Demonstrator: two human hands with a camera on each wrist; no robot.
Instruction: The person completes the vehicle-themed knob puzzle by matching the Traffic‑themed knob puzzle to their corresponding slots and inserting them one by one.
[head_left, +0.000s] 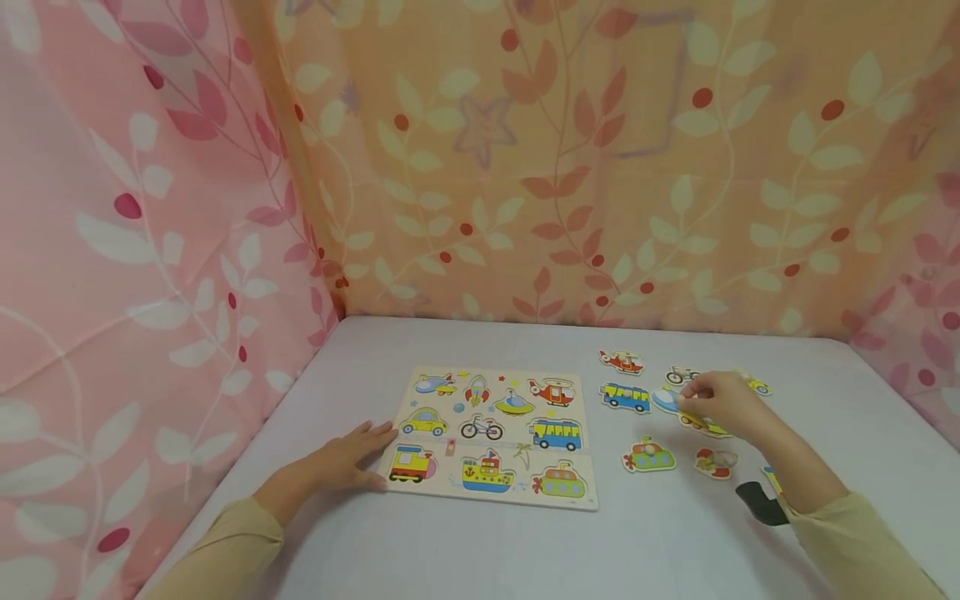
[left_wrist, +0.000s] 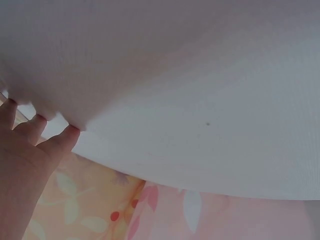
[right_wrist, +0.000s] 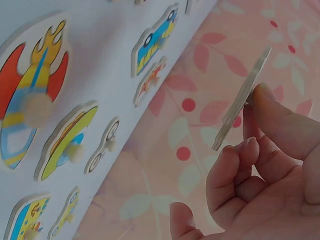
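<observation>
Blue-faced, one wooden piece [head_left: 664, 399] sits pinched in the right grip [head_left: 726, 406]; left of it lie one bus [head_left: 627, 397] and one submarine [head_left: 649, 457], then one ten-picture board [head_left: 517, 497], the left grip [head_left: 347, 459] loosely spread, unclenched, at its edge.

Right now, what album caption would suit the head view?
Left hand at the edge of the puzzle board, right hand pinching a blue puzzle piece.

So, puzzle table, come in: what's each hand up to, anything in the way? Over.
Left hand at puzzle board's left edge. Right hand pinching a puzzle piece. Loose pieces nearby, none seen on the board.
</observation>
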